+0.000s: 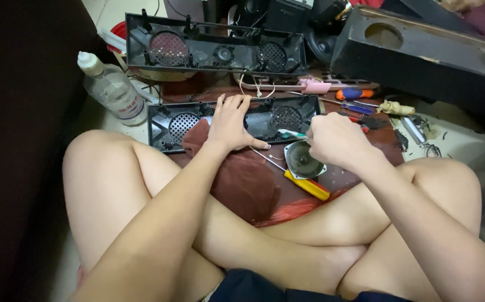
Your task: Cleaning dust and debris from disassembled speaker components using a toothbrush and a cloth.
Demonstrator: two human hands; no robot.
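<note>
The left hand (229,124) is pressing flat, fingers spread, on the black speaker panel (234,120) lying on the floor. The right hand (334,140) is closing around a green-handled tool (290,133) above the loose speaker (303,160). Keeping the panel pinned should steady the tool tip.

Both of the person's arms are bare along their whole visible length, with no sleeve reaching into view. The left hand (230,124) and the right hand (334,140) wear no gloves, rings, watch or wristband, and the fingernails look short and unpainted. The legs are bare too, both knees and the shins uncovered. The only clothing that shows is a strip of dark navy fabric (253,286) at the bottom edge of the view, plain and unpatterned, probably shorts.
</note>
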